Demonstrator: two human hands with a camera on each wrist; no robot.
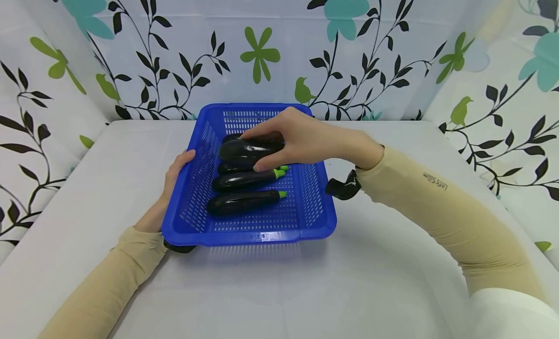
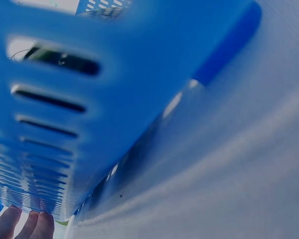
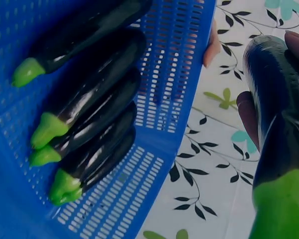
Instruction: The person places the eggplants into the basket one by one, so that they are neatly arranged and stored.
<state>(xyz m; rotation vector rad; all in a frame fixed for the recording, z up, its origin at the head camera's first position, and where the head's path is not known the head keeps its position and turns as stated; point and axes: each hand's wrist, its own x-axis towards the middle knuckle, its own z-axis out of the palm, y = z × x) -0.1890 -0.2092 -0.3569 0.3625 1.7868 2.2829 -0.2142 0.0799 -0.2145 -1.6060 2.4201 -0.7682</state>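
Observation:
My right hand (image 1: 297,137) grips an eggplant (image 1: 246,150), thumb on the near side and fingers on the far side, above the blue basket (image 1: 257,238). Seen from the right wrist, that dark, glossy eggplant (image 3: 281,109) has its green cap toward the bottom. Several more eggplants lie side by side in the basket, among them a near one (image 1: 242,203) and one behind it (image 1: 244,181). My left hand (image 1: 172,176) rests against the basket's left side, its fingertips by the rim. In the left wrist view, the fingers (image 2: 42,226) touch the slotted outer wall.
A white-covered table (image 1: 262,295) bears the basket. Behind and at both sides hangs a white curtain (image 1: 279,86) with leaves, flowers and birds printed on it. A black strap (image 1: 343,186) hangs at the right wrist.

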